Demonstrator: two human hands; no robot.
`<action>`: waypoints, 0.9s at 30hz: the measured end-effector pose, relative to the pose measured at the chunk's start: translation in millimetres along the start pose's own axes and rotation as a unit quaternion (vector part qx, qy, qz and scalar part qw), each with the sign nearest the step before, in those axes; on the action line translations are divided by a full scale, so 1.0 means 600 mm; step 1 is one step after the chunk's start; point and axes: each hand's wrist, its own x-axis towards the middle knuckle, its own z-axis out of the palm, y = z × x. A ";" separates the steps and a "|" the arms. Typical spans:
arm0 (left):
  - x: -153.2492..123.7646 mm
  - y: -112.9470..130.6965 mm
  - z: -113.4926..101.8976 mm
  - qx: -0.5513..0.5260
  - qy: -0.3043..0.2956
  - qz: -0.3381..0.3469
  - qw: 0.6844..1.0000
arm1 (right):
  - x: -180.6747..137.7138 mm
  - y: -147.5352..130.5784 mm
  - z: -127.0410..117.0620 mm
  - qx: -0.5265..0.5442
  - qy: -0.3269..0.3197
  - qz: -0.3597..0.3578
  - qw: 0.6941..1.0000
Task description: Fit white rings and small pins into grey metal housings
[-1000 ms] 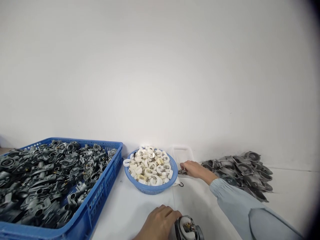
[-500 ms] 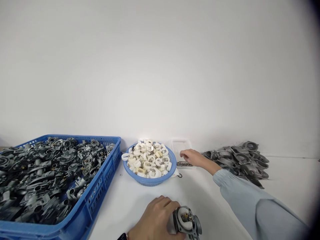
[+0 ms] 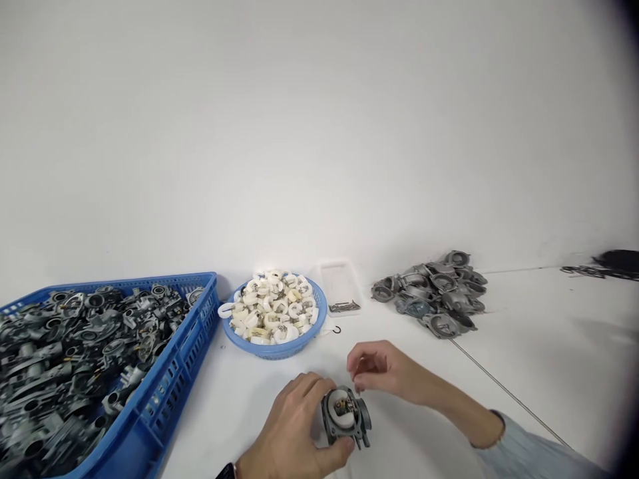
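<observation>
My left hand (image 3: 298, 429) grips a grey metal carburetor body (image 3: 360, 416) low in the view, its open side facing up. Inside the body sits a white float (image 3: 343, 420) around small brass parts. My right hand (image 3: 378, 367) is just above and to the right of the body, thumb and fingers pinched together; whatever is between them is too small to make out. Beyond the hands, a clear plastic tray (image 3: 335, 276) holds a few thin metal pins (image 3: 344, 307). A blue round basket (image 3: 279, 350) is heaped with white floats (image 3: 273, 309).
A large blue crate (image 3: 192, 346) full of carburetor bodies (image 3: 94, 352) stands on the left. To the right lies a pile of grey metal bowl covers (image 3: 439, 289) against the wall. A small black hook (image 3: 337, 330) lies by the basket. Dark rings (image 3: 594, 272) lie at far right.
My right hand has come back from the clear tray to beside the carburetor body, fingers pinched. My left hand still holds the body. The view has turned somewhat to the right.
</observation>
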 end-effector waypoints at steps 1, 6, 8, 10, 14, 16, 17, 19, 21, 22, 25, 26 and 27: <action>0.000 0.001 0.002 -0.004 0.006 0.003 1.000 | -0.005 0.008 0.013 0.010 0.009 -0.002 1.000; 0.004 0.003 0.011 -0.016 0.034 0.020 0.999 | -0.008 0.017 0.038 0.029 0.076 -0.026 0.996; 0.005 0.003 0.011 -0.022 0.038 0.023 0.999 | -0.008 0.014 0.040 0.050 0.083 -0.022 0.995; 0.005 0.003 0.010 -0.029 0.039 0.022 0.999 | -0.008 0.013 0.044 0.071 0.088 -0.011 0.994; 0.004 0.004 0.006 -0.032 0.035 0.022 0.999 | -0.004 0.016 0.053 0.100 0.100 -0.001 0.990; 0.003 0.003 0.006 -0.030 0.039 0.025 0.999 | -0.001 0.018 0.055 0.108 0.102 0.000 0.989; 0.002 0.002 0.006 -0.027 0.041 0.026 0.998 | 0.000 0.018 0.056 0.111 0.100 0.001 0.989; 0.002 0.000 0.008 -0.021 0.044 0.028 0.998 | 0.000 0.015 0.057 0.123 0.089 0.000 0.988; 0.000 -0.005 0.011 -0.018 0.045 0.027 0.998 | -0.001 0.012 0.057 0.139 0.083 0.001 0.987; -0.001 -0.008 0.013 -0.017 0.045 0.026 0.998 | -0.001 0.011 0.057 0.145 0.086 0.003 0.986; -0.004 -0.017 0.018 -0.015 0.052 0.029 0.998 | 0.002 0.013 0.055 0.150 0.088 0.016 0.985; -0.004 -0.019 0.020 -0.015 0.054 0.033 0.998 | 0.004 0.015 0.054 0.147 0.085 0.021 0.985; -0.005 -0.022 0.021 -0.014 0.055 0.036 0.998 | 0.006 0.017 0.054 0.139 0.082 0.022 0.987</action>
